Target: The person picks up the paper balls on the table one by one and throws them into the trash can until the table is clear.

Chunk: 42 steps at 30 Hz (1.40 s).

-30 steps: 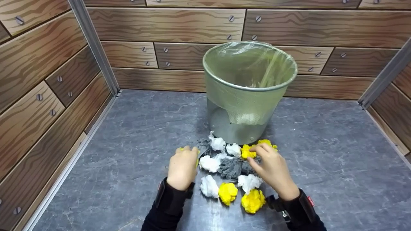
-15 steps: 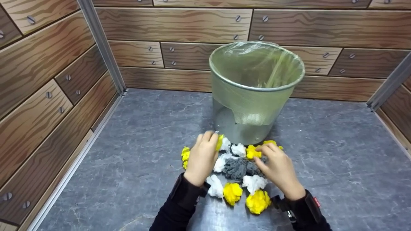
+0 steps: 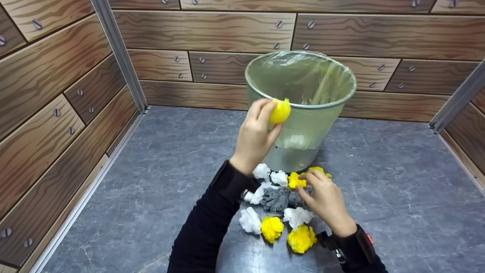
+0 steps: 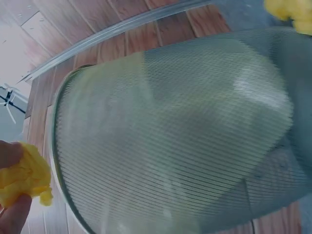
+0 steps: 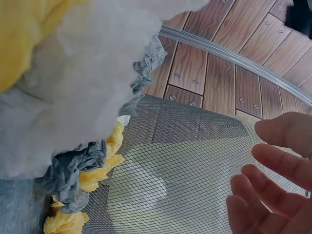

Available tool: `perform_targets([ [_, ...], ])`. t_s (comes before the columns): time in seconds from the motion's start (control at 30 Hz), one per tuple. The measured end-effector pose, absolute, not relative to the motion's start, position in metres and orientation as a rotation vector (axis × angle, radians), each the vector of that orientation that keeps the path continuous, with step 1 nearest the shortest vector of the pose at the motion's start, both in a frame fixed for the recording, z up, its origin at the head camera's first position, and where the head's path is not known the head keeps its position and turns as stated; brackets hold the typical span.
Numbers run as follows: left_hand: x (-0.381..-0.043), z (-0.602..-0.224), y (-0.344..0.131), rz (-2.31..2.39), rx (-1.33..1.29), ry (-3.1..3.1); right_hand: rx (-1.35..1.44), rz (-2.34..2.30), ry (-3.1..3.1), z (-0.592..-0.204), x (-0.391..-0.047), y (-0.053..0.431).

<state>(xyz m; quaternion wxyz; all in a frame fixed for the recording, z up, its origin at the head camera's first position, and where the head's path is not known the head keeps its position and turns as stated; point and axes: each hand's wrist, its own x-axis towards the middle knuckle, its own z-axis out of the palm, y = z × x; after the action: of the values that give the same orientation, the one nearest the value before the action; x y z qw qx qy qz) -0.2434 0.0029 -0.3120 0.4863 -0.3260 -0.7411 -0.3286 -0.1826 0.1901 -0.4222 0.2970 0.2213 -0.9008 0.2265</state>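
My left hand (image 3: 254,138) pinches a crumpled yellow paper ball (image 3: 280,112) between thumb and fingers, at the front left rim of a mesh wastebasket (image 3: 297,157). In the left wrist view, the same paper ball (image 4: 24,178) shows beside the basket's rim. My right hand (image 3: 325,199) stays low over the pile, fingers loosely bent, fingertips close by another yellow paper ball (image 3: 296,181). The right wrist view shows its fingers (image 5: 273,161) apart with nothing between them. White paper balls (image 3: 250,220) and grey ones (image 3: 275,200) lie between the arms; the left forearm hides part of the pile.
A clear yellowish bag (image 3: 322,83) lines the wastebasket and folds over its rim. Two yellow paper balls (image 3: 302,239) lie at the pile's front. Wood-print walls (image 3: 212,30) enclose the grey marbled surface (image 3: 182,151) at the back and sides.
My left hand has lifted the yellow paper ball from the pile's left side, up and to the right, to the basket's rim. The right hand has barely moved.
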Motion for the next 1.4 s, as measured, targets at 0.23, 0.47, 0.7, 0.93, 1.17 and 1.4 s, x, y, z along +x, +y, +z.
perform_targets([
  [0.23, -0.257, -0.288, 0.021, -0.863, -0.756, -1.792, 0.582, 0.601, -2.397, -0.42, -0.181, 0.189],
  [0.47, -0.267, -0.284, 0.038, -0.884, -0.631, -1.934, 0.59, 0.61, -2.381, -0.42, -0.179, 0.188],
  [0.7, -0.273, -0.285, 0.043, -0.862, -0.566, -2.04, 0.599, 0.618, -2.362, -0.419, -0.179, 0.19],
  [0.93, -0.269, -0.285, 0.041, -0.769, -0.583, -2.065, 0.59, 0.594, -2.351, -0.415, -0.177, 0.193],
  [1.17, -0.259, -0.291, 0.033, -0.729, -0.62, -2.035, 0.589, 0.592, -2.353, -0.414, -0.178, 0.193],
  [1.4, -0.239, -0.308, 0.021, -0.686, -0.65, -2.033, 0.571, 0.597, -2.369, -0.413, -0.178, 0.195],
])
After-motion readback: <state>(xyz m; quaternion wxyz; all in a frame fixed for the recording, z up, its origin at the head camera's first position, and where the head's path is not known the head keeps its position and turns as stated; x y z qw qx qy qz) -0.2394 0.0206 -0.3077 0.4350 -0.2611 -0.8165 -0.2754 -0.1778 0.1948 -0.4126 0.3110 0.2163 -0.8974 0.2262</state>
